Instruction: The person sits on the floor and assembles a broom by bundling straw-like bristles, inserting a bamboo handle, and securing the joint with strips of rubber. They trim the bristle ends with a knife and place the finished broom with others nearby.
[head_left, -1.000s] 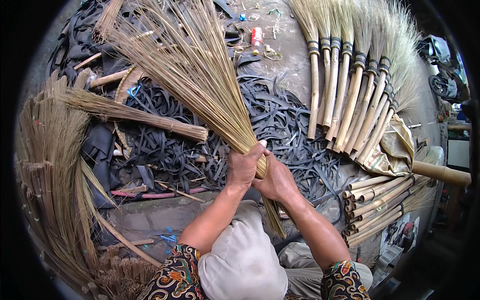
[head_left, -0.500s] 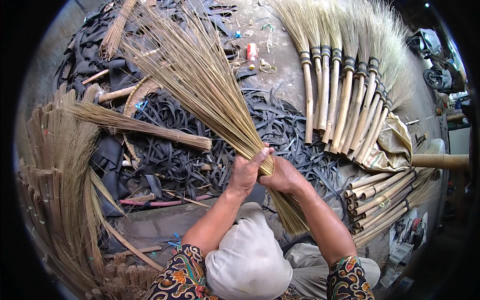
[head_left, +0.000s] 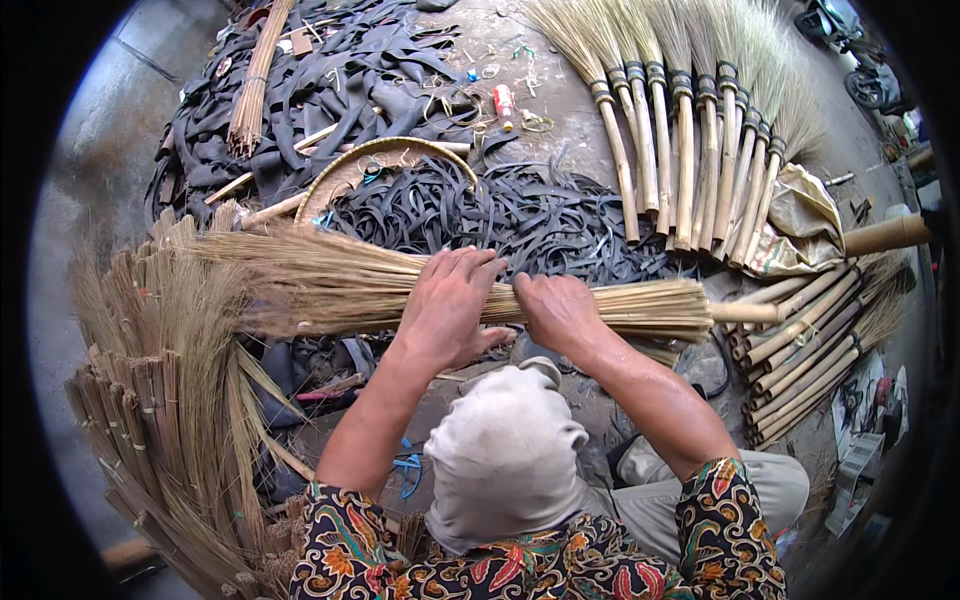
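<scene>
A thick bundle of dry broom straw point(head_left: 330, 285) lies crosswise in front of me, its loose tips to the left and its cut stem ends to the right. My left hand point(head_left: 445, 305) reaches over its middle, fingers laid across the top and thumb stretched along the near side. Right beside it, my right hand point(head_left: 560, 312) is closed round the stems. A pale bamboo stick point(head_left: 745, 313) shows past the stem ends; I cannot tell whether it sits in the bundle or behind it.
Black rubber strips point(head_left: 420, 205) pile beyond the bundle by a round woven tray point(head_left: 350, 160). Finished brooms point(head_left: 685, 160) fan out at far right, above stacked bamboo-handled brooms point(head_left: 800, 360). Straw bundles point(head_left: 150, 400) stand at left; a red-white bottle point(head_left: 503, 105) lies farther off.
The straw bundle has swung from slanting away from me to lying crosswise, its tips now left. My hands have moved a little apart along it. The view has shifted.
</scene>
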